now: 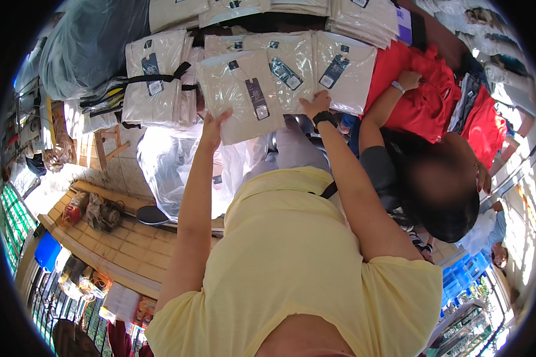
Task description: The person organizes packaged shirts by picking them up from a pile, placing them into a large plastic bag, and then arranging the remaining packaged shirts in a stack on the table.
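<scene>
My left hand (217,128) is closed on the lower left edge of a folded beige garment in a clear plastic bag (235,98), thumb on top. A dark hang tag lies on its front, and the bag tilts over the edge of the stacks. My right hand (317,106), with a black watch on the wrist, rests at the lower edges of two more bagged beige garments, the middle one (298,56) and the right one (351,83). Its thumb and finger are spread, one touching each bag; the other fingertips are hidden.
A strapped bundle of bagged garments (167,98) stands left, beside a large plastic-wrapped bundle (95,47). More bagged stacks (363,24) lie behind. At right, a co-worker's hand (410,80) rests on red cloth (426,113). A clear plastic sack (173,169) hangs below the table edge.
</scene>
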A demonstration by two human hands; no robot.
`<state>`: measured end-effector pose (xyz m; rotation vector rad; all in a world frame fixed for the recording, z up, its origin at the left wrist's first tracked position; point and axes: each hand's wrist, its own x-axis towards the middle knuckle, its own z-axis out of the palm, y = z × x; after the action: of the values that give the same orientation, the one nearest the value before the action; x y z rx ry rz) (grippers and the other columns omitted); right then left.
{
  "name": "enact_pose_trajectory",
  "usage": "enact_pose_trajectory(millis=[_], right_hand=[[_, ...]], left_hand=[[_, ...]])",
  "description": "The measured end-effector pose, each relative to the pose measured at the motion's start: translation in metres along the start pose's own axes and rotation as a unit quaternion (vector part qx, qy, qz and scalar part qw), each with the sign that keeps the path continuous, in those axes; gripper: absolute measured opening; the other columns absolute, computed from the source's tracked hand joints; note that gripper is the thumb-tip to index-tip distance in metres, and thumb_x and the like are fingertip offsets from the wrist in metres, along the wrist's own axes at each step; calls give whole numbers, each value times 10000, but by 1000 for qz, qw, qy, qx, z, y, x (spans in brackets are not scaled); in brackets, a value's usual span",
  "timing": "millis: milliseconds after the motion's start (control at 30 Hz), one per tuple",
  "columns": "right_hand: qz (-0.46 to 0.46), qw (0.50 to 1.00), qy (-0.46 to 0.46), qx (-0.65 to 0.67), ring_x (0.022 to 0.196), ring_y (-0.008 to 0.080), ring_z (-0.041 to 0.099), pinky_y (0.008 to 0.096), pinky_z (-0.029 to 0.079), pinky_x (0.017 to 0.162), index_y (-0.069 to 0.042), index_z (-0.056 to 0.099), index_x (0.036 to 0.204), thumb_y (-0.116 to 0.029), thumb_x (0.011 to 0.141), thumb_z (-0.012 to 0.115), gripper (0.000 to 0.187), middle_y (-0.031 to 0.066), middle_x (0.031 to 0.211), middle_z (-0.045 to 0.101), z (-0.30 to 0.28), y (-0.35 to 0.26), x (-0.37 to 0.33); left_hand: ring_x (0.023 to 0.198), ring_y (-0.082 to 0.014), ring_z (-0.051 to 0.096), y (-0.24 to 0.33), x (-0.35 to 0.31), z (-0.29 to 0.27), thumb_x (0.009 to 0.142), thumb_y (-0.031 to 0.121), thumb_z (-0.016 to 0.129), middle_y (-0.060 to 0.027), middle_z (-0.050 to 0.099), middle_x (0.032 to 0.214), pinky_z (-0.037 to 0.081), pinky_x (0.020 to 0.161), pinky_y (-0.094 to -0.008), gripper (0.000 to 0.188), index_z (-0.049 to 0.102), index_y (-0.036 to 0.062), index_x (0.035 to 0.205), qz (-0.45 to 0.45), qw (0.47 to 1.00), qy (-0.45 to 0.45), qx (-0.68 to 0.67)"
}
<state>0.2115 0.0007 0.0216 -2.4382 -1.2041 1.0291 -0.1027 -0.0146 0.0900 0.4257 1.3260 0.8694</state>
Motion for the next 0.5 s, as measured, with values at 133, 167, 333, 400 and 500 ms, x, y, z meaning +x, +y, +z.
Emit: enact_pose_trajectory(millis=[133,167,333,400,500], right_hand=[[-108,991,-51,68,974,353,615,399,483,844,2,492,1182,-193,715,766,575,210,1034,633,1,13,6],[-116,986,-86,82,987,351,619,396,483,854,-3,506,1183,-169,719,754,552,209,1040,643,2,8,0],[-141,974,-137,112,1002,359,621,397,477,873,-30,506,1173,-84,754,671,453,217,1057,641,4,1,-18],[-143,974,-123,124,975,367,622,390,475,870,-30,506,1139,-53,752,639,410,210,1035,642,6,8,-12],[-156,965,-151,149,875,330,624,372,483,784,-25,490,1067,-34,760,611,330,181,938,623,5,-5,-19]], left_hand=[[1048,-213,578,12,24,25,857,248,693,-115,607,1131,467,894,-345,501,496,-4,1243,-67,998,-12,-18],[1049,-215,575,12,31,23,866,271,683,-113,605,1128,463,897,-346,505,496,-3,1248,-72,997,-20,1],[1036,-229,569,-10,70,24,875,315,667,-116,597,1136,450,895,-349,527,509,4,1269,-12,986,27,167],[1031,-237,571,-17,83,28,868,312,674,-120,598,1142,449,888,-350,527,521,10,1272,-14,987,52,154],[1009,-226,580,-32,93,12,859,293,686,-123,612,1135,455,869,-337,505,542,6,1249,67,976,94,183]])
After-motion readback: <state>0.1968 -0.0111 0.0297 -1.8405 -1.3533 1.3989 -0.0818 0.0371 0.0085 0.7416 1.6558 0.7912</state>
